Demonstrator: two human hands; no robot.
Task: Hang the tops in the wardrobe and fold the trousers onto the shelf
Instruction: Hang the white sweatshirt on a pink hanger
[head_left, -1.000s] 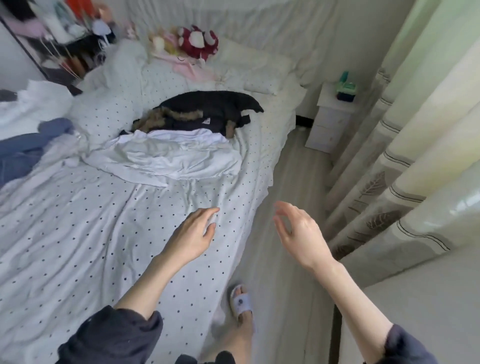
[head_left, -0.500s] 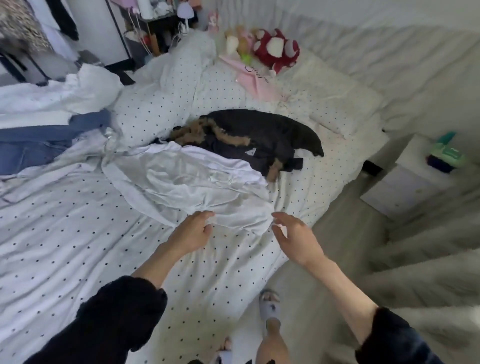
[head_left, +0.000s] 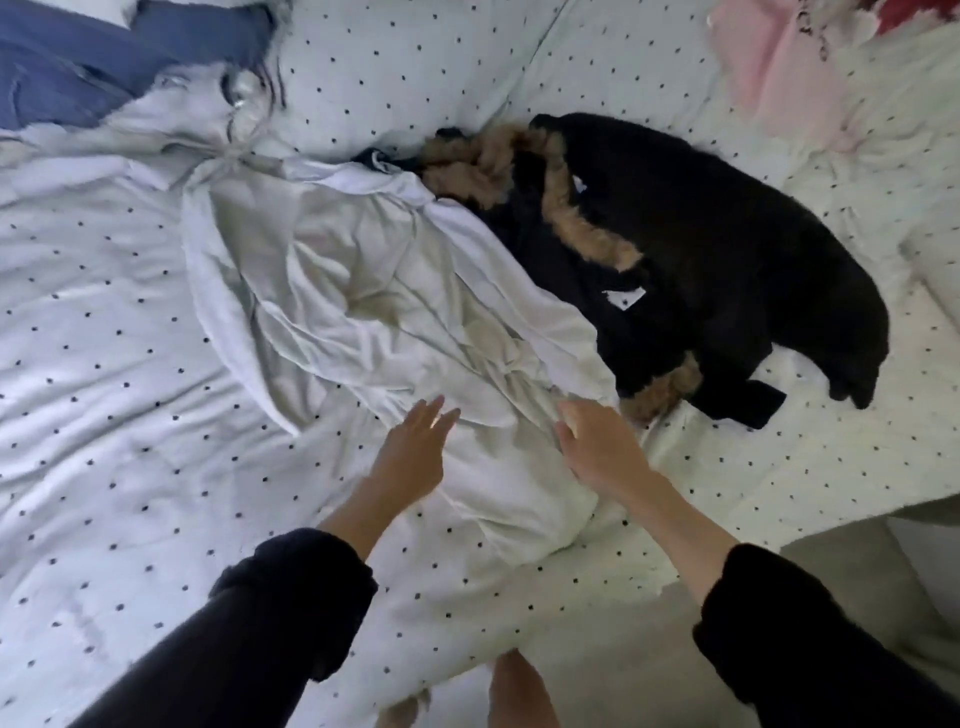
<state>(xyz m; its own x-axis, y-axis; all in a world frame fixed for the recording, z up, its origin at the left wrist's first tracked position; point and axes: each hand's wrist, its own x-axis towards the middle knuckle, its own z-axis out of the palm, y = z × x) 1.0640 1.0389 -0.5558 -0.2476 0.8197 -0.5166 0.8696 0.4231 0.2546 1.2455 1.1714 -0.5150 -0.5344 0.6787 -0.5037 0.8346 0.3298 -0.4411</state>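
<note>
My left hand (head_left: 415, 452) and right hand (head_left: 597, 447), fingers straight, reach the white top (head_left: 363, 291). Its far edge overlaps the black jacket (head_left: 701, 249); a careless lift may drag that along.

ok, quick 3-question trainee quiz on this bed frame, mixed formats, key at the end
1. True or false: the black fur-trimmed coat lies partly under the white garment.
2. Which hand is nearer the coat? A) left hand B) right hand
3. Fill in: the blue garment lies at the frame's top ____ corner.

Key: 1 true, the white fabric overlaps the coat's edge. 2 B. 3 left.
</note>
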